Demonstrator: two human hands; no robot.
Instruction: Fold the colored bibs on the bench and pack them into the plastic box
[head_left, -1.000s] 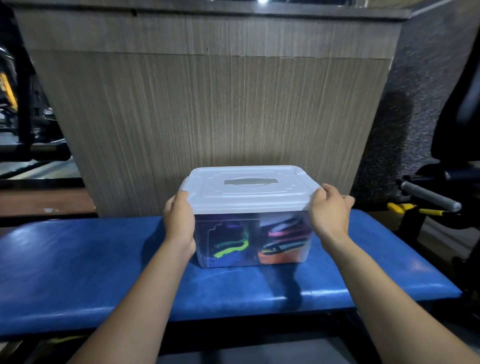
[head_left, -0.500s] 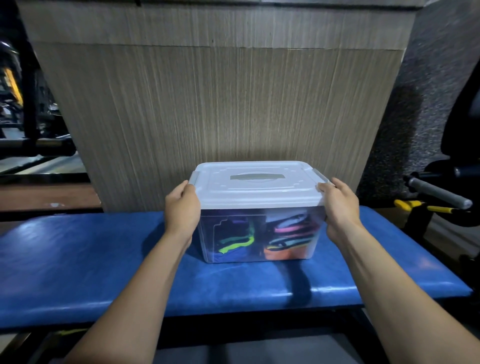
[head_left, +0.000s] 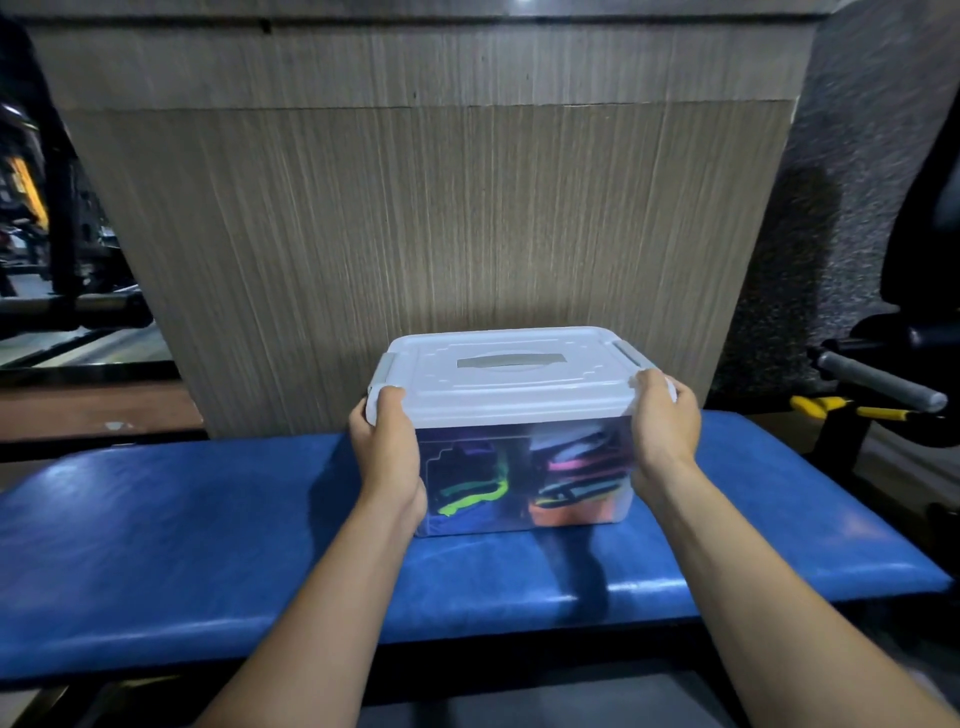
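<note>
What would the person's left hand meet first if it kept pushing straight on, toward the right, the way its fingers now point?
The left hand already grips the plastic box at its end under the white lid, so it meets the box wall at once. Past that, probably the folded bibs inside.

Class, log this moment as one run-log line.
stage: box closed | bibs: inside plastic box | lid: on | left hand, right hand: gripping lid corners | bench: supports box
</note>
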